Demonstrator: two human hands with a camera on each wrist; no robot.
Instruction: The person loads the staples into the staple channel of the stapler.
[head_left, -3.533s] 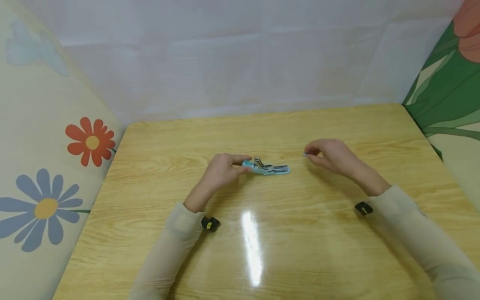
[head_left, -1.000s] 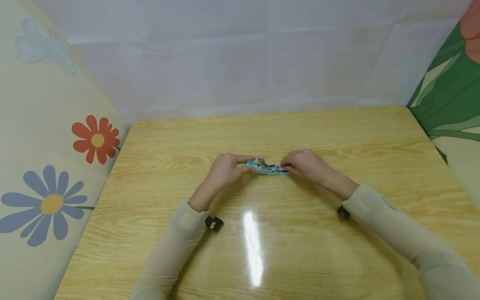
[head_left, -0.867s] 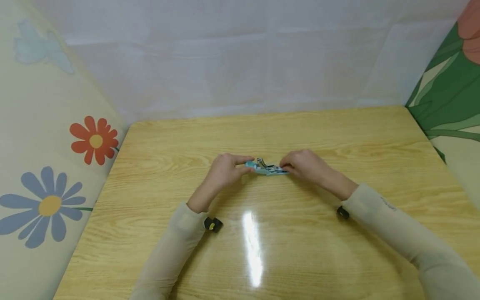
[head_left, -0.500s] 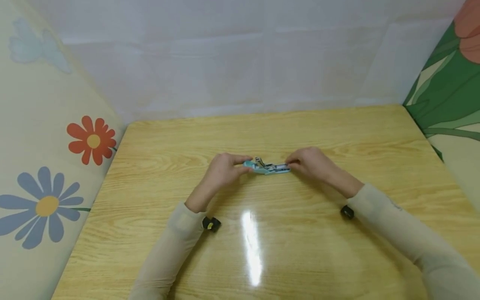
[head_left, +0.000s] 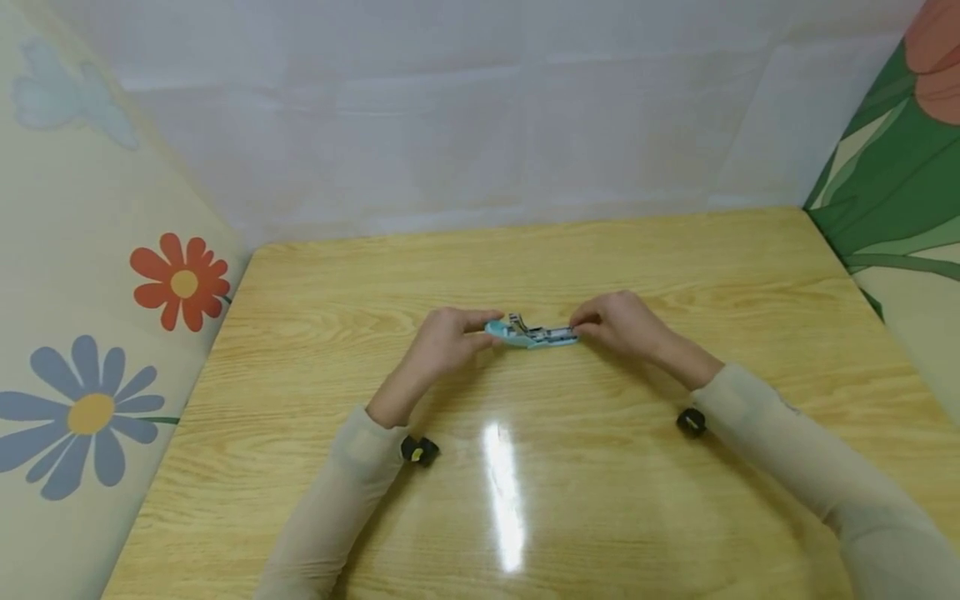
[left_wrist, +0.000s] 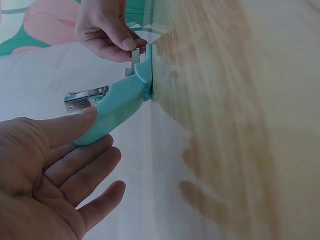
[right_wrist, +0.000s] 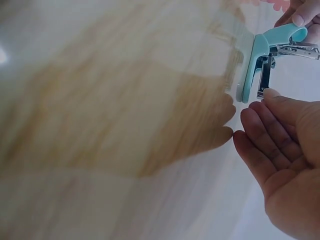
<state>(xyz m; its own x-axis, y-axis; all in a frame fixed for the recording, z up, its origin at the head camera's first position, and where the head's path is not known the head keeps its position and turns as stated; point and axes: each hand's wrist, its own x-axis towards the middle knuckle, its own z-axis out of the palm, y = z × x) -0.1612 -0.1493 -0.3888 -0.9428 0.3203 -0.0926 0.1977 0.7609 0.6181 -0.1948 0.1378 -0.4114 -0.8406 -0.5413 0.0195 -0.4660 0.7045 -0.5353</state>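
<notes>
A turquoise stapler [head_left: 519, 338] lies with its top cover swung back, exposing the metal staple tray [right_wrist: 265, 75]. My left hand [head_left: 442, 342] pinches the cover end between thumb and fingers, while its other fingers stretch loosely below, as the left wrist view shows. At the opposite end, my right hand [head_left: 621, 323] has thumb and forefinger at the tip of the tray, pinching there. Up from the cover sticks a hinged silver metal part [left_wrist: 85, 97], beside the left thumb. The inside of the right fingertips is hidden.
The wood-grain table [head_left: 600, 500] spreads around both hands, with a bright light reflection in front. A white sheet [head_left: 450, 150] hangs behind it. Flower-painted walls [head_left: 60, 250] border the left and right sides.
The right hand, earlier apart from the stapler with a small pale piece in its fingers, moved left to the tray, then drew slightly back to its tip. The left hand kept its hold.
</notes>
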